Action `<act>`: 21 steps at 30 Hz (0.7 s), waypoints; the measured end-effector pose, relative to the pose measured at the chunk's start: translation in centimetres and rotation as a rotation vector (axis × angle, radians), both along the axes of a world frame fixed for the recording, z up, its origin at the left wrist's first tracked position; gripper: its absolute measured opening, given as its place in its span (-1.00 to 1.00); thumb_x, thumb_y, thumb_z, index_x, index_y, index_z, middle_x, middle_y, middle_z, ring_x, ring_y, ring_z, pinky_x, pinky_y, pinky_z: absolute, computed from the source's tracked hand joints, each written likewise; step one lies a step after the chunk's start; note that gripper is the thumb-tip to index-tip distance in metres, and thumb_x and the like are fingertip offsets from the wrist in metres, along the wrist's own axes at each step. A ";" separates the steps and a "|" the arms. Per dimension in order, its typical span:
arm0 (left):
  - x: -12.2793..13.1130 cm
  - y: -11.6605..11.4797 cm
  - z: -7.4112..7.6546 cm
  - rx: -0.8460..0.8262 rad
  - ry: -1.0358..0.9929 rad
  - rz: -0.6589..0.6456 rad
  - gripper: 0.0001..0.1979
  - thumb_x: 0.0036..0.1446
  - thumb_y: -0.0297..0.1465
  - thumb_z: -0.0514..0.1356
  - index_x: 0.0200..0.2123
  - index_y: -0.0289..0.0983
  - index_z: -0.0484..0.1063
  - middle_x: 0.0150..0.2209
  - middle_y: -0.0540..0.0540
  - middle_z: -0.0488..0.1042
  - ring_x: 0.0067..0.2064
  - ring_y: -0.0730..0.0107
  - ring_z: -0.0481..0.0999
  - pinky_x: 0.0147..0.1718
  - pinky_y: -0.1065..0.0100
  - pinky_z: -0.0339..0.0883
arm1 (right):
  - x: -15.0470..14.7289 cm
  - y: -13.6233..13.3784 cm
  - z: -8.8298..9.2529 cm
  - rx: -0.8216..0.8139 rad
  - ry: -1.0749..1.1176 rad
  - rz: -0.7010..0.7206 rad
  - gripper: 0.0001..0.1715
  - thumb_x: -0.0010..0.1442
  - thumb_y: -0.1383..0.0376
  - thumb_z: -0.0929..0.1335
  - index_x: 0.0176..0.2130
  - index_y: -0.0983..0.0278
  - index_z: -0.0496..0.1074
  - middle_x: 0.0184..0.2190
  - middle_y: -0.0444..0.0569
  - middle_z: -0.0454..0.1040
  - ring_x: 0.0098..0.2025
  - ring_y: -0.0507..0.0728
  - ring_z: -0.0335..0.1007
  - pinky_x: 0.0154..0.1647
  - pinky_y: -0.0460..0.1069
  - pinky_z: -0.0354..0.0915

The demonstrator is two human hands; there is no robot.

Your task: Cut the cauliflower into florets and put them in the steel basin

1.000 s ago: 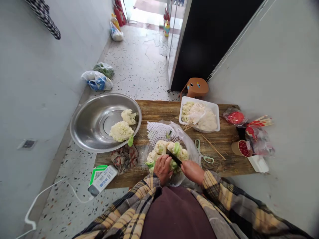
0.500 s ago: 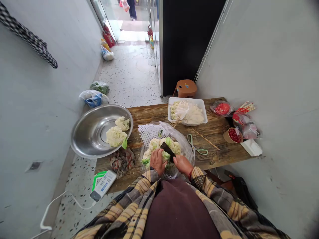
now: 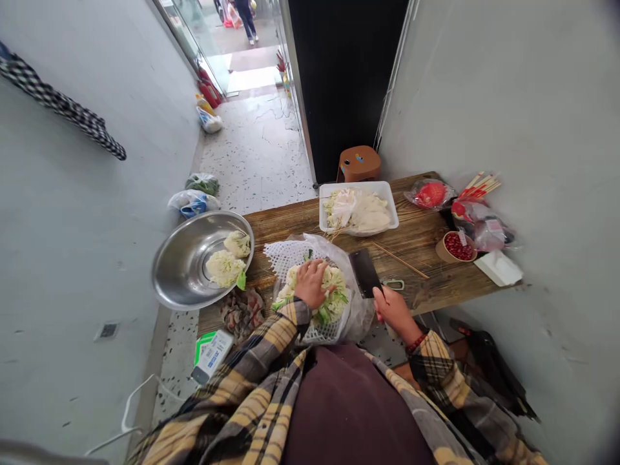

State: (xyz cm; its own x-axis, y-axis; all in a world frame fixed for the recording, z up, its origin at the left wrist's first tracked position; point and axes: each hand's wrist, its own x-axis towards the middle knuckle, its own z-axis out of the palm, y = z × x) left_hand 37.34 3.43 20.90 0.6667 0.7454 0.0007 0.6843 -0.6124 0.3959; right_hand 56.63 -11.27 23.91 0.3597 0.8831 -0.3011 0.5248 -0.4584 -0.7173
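My left hand (image 3: pixel 311 284) lies with fingers spread on the cut cauliflower (image 3: pixel 334 279), which rests on a clear plastic bag (image 3: pixel 356 310) and white foam netting (image 3: pixel 283 256). In my right hand (image 3: pixel 393 311) is a dark-bladed cleaver (image 3: pixel 365 271), gripped by its handle and held to the right of the cauliflower. The blade covers most of the green-handled scissors (image 3: pixel 394 284). Left of the netting, a steel basin (image 3: pixel 179 271) holds two cauliflower pieces (image 3: pixel 226 267).
A white plastic tub (image 3: pixel 393 205) of pale food stands at the table's far side. Skewers (image 3: pixel 402 260) lie nearer. A paper cup of red beads (image 3: pixel 458 248) and bagged items sit at right. A crumpled cloth (image 3: pixel 242 314) and a boxy device (image 3: pixel 213 356) are at left.
My right hand has lifted the cleaver off the cauliflower and moved it right. My left hand has shifted forward over the cauliflower, fingers spreading. The view has turned slightly.
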 end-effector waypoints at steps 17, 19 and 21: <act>4.4 1.5 2.7 0.013 0.348 -0.567 -0.41 0.04 -0.32 0.28 0.12 -0.34 0.23 -0.11 -0.26 0.46 -0.03 0.08 0.43 0.11 0.03 0.13 | 0.4 -1.4 -1.3 0.073 0.130 -0.117 -0.53 0.29 0.03 0.06 -0.53 0.19 0.16 -0.72 -0.21 0.26 -0.69 0.01 0.28 -0.54 -0.11 0.15; 3.3 1.0 3.0 0.006 0.342 -0.516 -0.37 0.07 -0.34 0.25 0.19 -0.33 0.15 -0.10 -0.27 0.44 -0.05 0.07 0.42 0.01 0.07 0.22 | 0.4 -1.0 -0.9 0.084 0.103 -0.097 -0.52 0.30 0.04 0.06 -0.52 0.20 0.19 -0.73 -0.20 0.26 -0.68 0.02 0.28 -0.50 -0.10 0.17; 2.3 0.5 2.7 -0.025 0.304 -0.453 -0.34 0.08 -0.39 0.23 0.23 -0.30 0.09 -0.07 -0.27 0.41 -0.04 0.07 0.42 -0.04 0.09 0.26 | 0.1 -0.7 -0.4 0.093 0.066 -0.049 -0.54 0.30 0.07 0.07 -0.50 0.21 0.24 -0.72 -0.19 0.29 -0.65 0.03 0.30 -0.49 -0.10 0.17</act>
